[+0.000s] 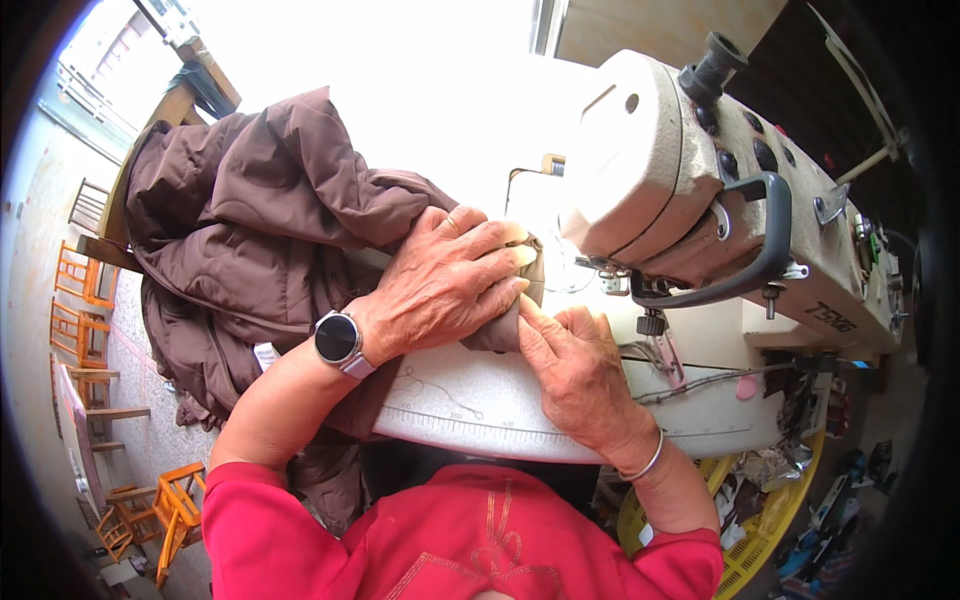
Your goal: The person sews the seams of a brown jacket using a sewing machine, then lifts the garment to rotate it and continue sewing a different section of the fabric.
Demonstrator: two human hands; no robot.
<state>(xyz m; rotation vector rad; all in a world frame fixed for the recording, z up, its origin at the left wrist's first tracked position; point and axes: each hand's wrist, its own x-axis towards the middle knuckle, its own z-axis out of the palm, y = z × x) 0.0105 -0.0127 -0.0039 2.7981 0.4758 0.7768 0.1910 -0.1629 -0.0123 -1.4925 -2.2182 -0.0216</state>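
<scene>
A brown quilted garment point(281, 184) lies bunched on the left part of the sewing table point(480, 390), and part of it hangs over the front edge. My left hand point(457, 274) lies across a narrow end of the garment, fingers curled over the fabric. With thumb and fingers, my right hand point(577, 360) pinches the folded edge of that same end, close to the left fingertips. Both hands are just left of the needle area of an industrial sewing machine point(645, 165). The fabric hides the undersides of the fingers.
A dark curved handle point(772, 232) juts from the machine's head. Pink-handled thread snips or tweezers point(670, 360) lie beneath it. Loose thread point(442, 394) rests near the table's printed ruler. A yellow plastic basket point(780, 532) with scraps stands below right; wooden stools point(180, 510) stand at left.
</scene>
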